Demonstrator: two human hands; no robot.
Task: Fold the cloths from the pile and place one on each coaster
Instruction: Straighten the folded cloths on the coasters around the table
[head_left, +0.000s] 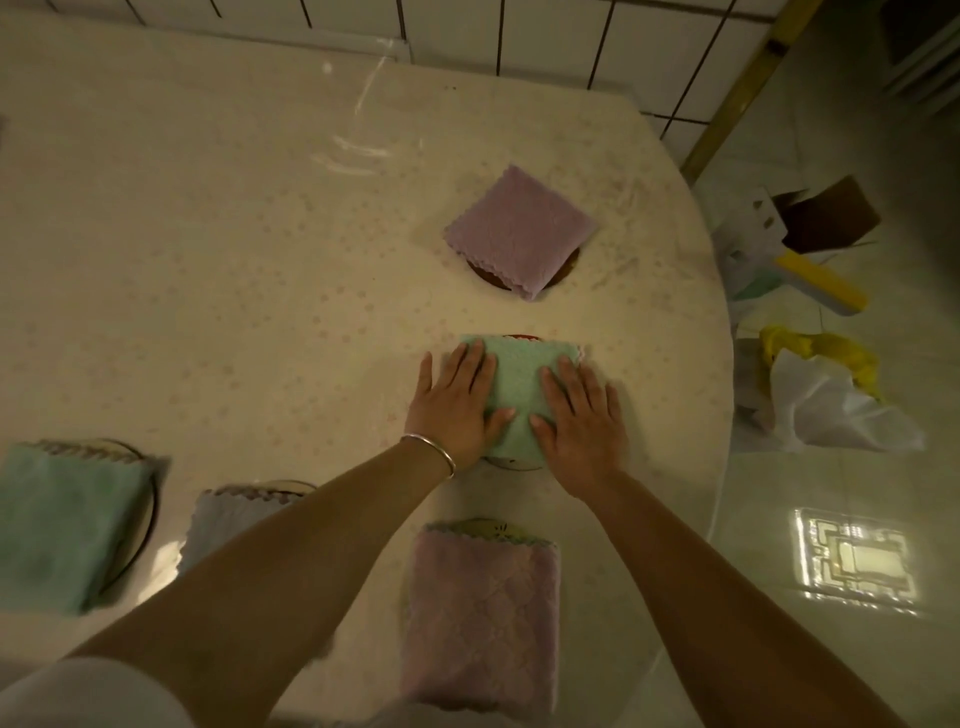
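A folded green cloth lies on a coaster near the table's right side. My left hand rests flat on the cloth's left edge, my right hand flat on its right edge, fingers spread. Beyond it a folded pink cloth covers a dark coaster. Closer to me lie a folded pink cloth, a grey cloth partly hidden by my left arm, and a green cloth at the far left, each over a coaster.
The round table has a cream patterned cover; its curved edge runs down the right. On the floor to the right lie a yellow-handled tool, a white plastic bag and cardboard. A tiled wall stands behind the table.
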